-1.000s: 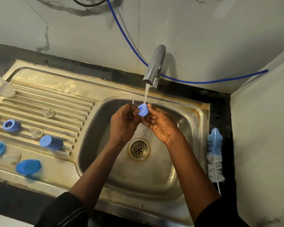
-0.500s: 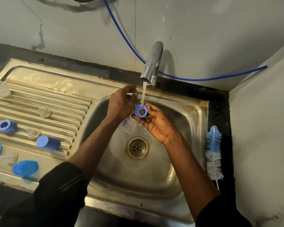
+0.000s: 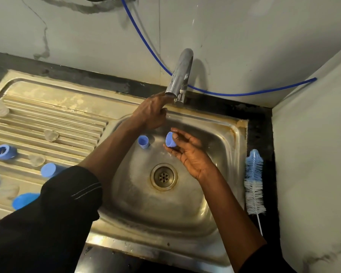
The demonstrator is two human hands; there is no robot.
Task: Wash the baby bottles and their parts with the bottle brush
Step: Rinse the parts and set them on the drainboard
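Fingertips [image 3: 172,151] and thumb of the right hand [image 3: 187,154] pinch a small cap [image 3: 170,139] — pale blue, smooth, cup-shaped, tilted — over the sink [image 3: 220,146] basin, just above the drain [image 3: 163,176]. The palm faces up. The left hand [image 3: 153,113] is stretched up to the tap [image 3: 180,75]. Its fingertips are hidden under the spout, so I cannot tell its grip. The brush [image 3: 253,184] lies right of the sink.

A: How many views?
B: Just 1 — a wide-angle camera on the person's head.
A: Facing where?
B: Forward and steeply down into the sink [image 3: 205,203], which fills the middle of the frame from close above.
A: And the edges?
B: Drainboard [image 3: 67,119] at left, brush [image 3: 254,180] at right, tap [image 3: 180,73] and wall [image 3: 244,36] at the top — all in that 1 frame.
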